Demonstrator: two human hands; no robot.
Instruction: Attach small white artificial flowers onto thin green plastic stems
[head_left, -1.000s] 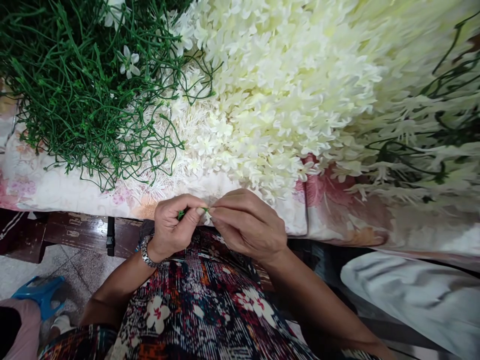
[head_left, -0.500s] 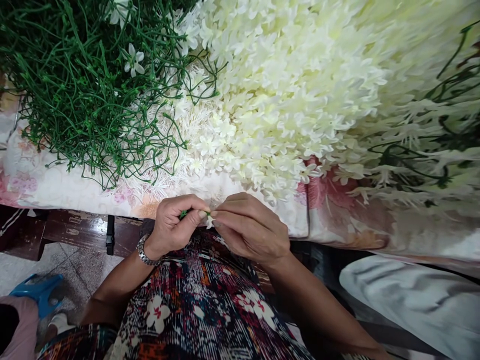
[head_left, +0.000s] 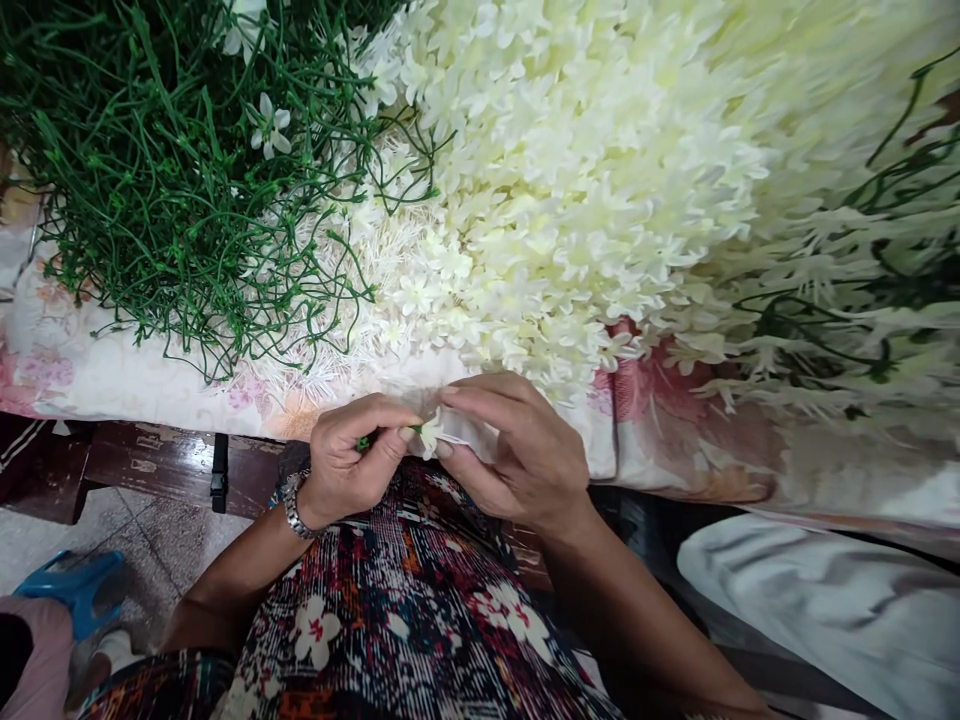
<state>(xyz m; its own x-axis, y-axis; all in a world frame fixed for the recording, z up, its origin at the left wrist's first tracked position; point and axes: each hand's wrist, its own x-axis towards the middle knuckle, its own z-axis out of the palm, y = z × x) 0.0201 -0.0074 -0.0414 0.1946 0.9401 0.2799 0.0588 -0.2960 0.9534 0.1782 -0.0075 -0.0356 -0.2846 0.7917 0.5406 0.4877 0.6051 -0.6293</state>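
My left hand [head_left: 361, 452] is closed in a pinch on the green stem of a small white artificial flower [head_left: 430, 437]. The flower's petals point toward my right hand [head_left: 529, 447]. That hand has its thumb and forefinger parted around the petals. Its thumb tip lies right by the petals, and whether it touches them I cannot tell. Beyond my hands lie a tangle of green plastic stems [head_left: 150, 200] on the left and a big heap of creamy white artificial petals [head_left: 570, 200] in the middle.
Thin white pieces [head_left: 300, 370] lie between the two piles. A flowered cloth [head_left: 150, 375] covers the work surface. More green stems [head_left: 817, 320] lie at the right among white petals. A blue stool [head_left: 75, 590] stands on the floor at lower left. Pale cloth [head_left: 817, 600] bulges at lower right.
My right thumb and forefinger have come apart from the flower, and more of its petals show. My left hand keeps its pinch on the stem.
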